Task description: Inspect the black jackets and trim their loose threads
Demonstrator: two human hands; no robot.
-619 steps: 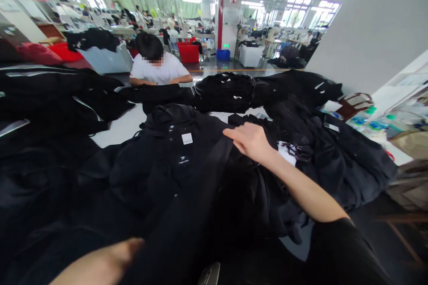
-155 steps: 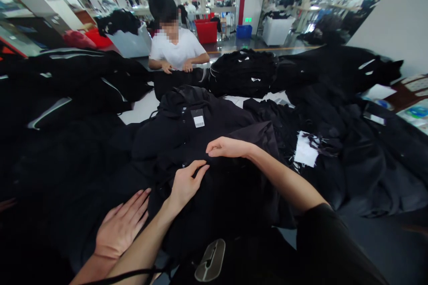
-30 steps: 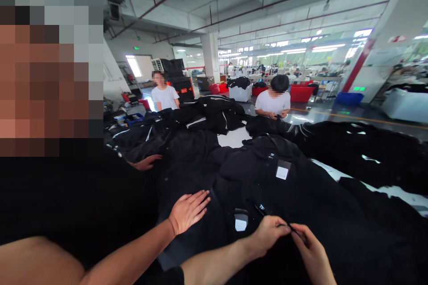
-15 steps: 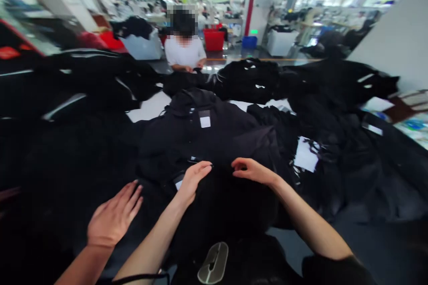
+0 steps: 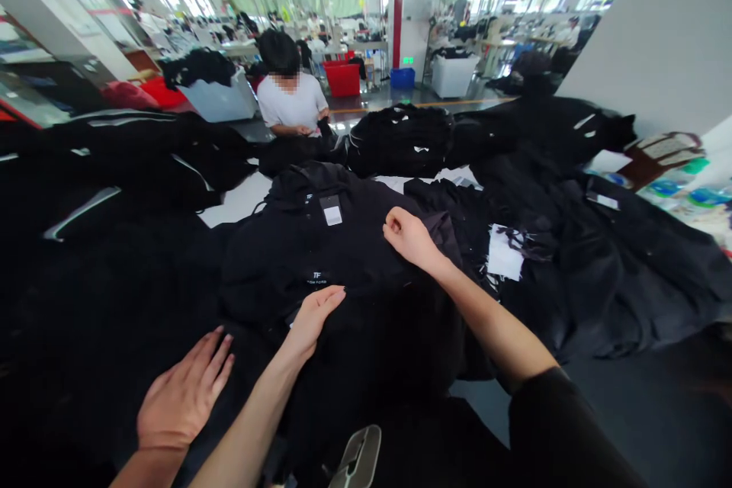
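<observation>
A black jacket (image 5: 354,244) lies spread in front of me, with a white brand label (image 5: 315,277) and a hang tag (image 5: 332,211) near its collar. My left hand (image 5: 312,316) rests flat on the jacket just below the label, holding nothing. Farther up, my right hand (image 5: 407,235) has curled fingers that pinch a fold of the jacket's fabric. A co-worker's hand (image 5: 183,396) lies flat on dark cloth at the lower left, apart from mine.
Black garments (image 5: 114,168) are heaped over the whole table, with a white paper tag (image 5: 505,252) to the right. A person in a white T-shirt (image 5: 290,103) works at the far side. Red crates (image 5: 343,78), a blue crate (image 5: 402,77) and a white bin (image 5: 454,75) stand behind.
My right hand has moved up the jacket and closed on a fold. My left hand has slid slightly down and left. The brand label now shows. The co-worker's hand stays at the lower left.
</observation>
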